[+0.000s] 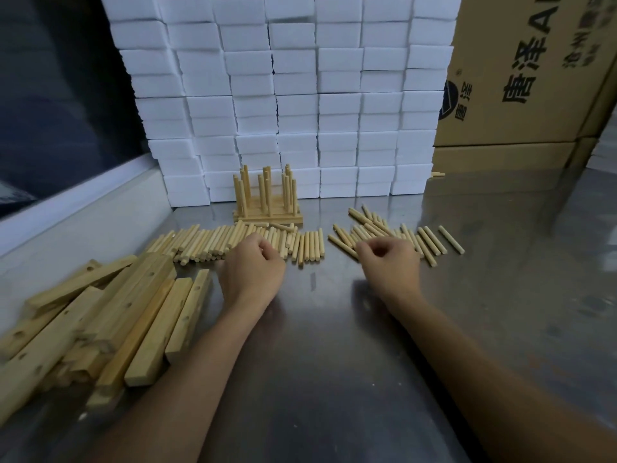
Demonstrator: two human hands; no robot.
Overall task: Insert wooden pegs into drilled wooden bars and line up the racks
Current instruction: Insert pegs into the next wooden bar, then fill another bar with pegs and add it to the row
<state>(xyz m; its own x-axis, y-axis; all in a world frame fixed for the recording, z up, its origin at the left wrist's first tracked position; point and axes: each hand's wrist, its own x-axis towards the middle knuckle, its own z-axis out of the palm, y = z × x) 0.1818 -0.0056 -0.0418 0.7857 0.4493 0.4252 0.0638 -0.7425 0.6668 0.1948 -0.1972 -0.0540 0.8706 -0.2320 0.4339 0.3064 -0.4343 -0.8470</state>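
Both hands reach over the steel table [334, 329] to the pegs: the left hand [252, 267] sits at the near edge of the big peg row [207, 242], the right hand [389, 265] at the near edge of the looser peg scatter [400, 233]. The fingers of both are curled under, and whether either has a peg pinched is hidden, so I cannot tell what they hold. The drilled bars [110, 315] lie heaped at the left, well apart from the right hand, and finished racks [267, 198] stand upright behind the pegs, against a wall of white foam blocks [293, 95]. The step looks like gathering pegs before loading a bar. To do it well, I would take only a few pegs at a time, all pointing one way, then draw one bar clear of the heap with its holes up, seat each peg square, and press it straight down so it stands as true as those in the racks. On the cardboard box [517, 71] at the right, large black characters read 唐泽, followed by a partly cut-off "A"; a round logo sits below, and the smaller print is too blurred to read.
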